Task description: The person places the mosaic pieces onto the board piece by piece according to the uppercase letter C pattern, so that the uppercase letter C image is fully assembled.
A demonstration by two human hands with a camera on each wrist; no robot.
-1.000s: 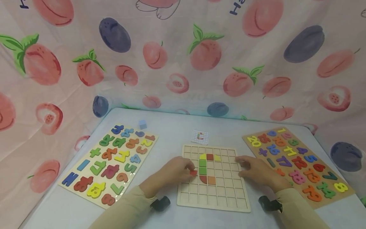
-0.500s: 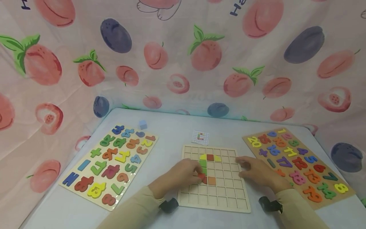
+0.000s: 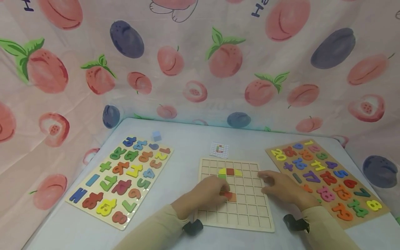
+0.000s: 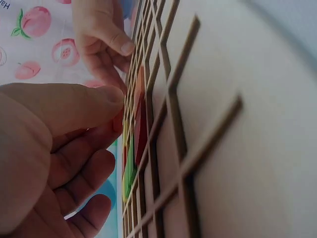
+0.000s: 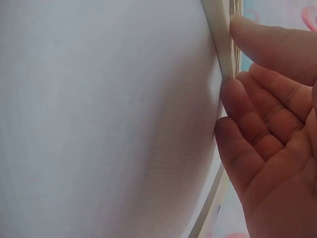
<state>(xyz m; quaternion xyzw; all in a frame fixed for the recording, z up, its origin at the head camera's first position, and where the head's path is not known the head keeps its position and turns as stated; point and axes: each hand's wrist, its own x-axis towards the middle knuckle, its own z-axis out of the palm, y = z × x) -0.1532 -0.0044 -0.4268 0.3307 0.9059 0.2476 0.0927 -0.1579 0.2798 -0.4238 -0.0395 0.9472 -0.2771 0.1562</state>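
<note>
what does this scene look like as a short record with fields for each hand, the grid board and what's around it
left hand: left hand pinches a red piece over the grid board
right hand: right hand rests against the board's right edge, fingers relaxed
grid board: wooden grid board holds yellow, brown, green and orange pieces in its cells
pattern card: small card lies just beyond the board
left side: number puzzle with coloured digits
right side: second number puzzle
other: blue cube beyond the left puzzle
</note>
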